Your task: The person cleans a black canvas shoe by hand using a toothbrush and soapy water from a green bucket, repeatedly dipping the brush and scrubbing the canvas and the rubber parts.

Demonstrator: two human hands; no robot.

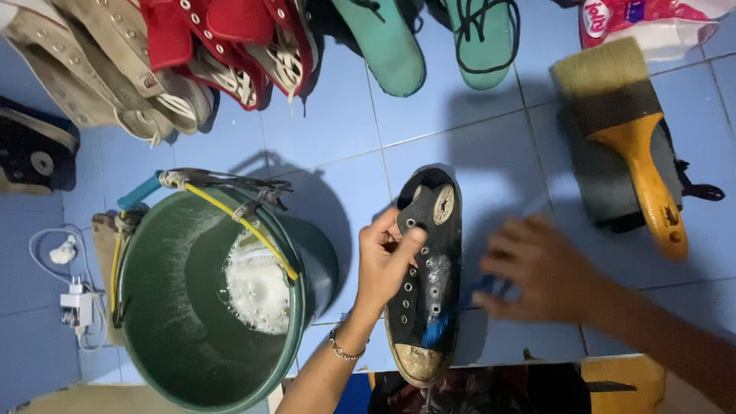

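A black high-top canvas shoe (pixel 429 307) lies on the blue tiled floor, toe cap toward me. My left hand (pixel 386 257) grips its upper edge by the eyelets. My right hand (pixel 540 272) is blurred beside the shoe and holds a small blue brush (pixel 441 326) whose head touches the shoe's side near the toe.
A green bucket (pixel 153 322) with soapy water and a wire handle stands left of the shoe. A wide paintbrush (pixel 632 138) with a yellow handle lies at right. Beige, red, black and green shoes line the top and left edges. A white charger with its cable (pixel 77 307) lies at left.
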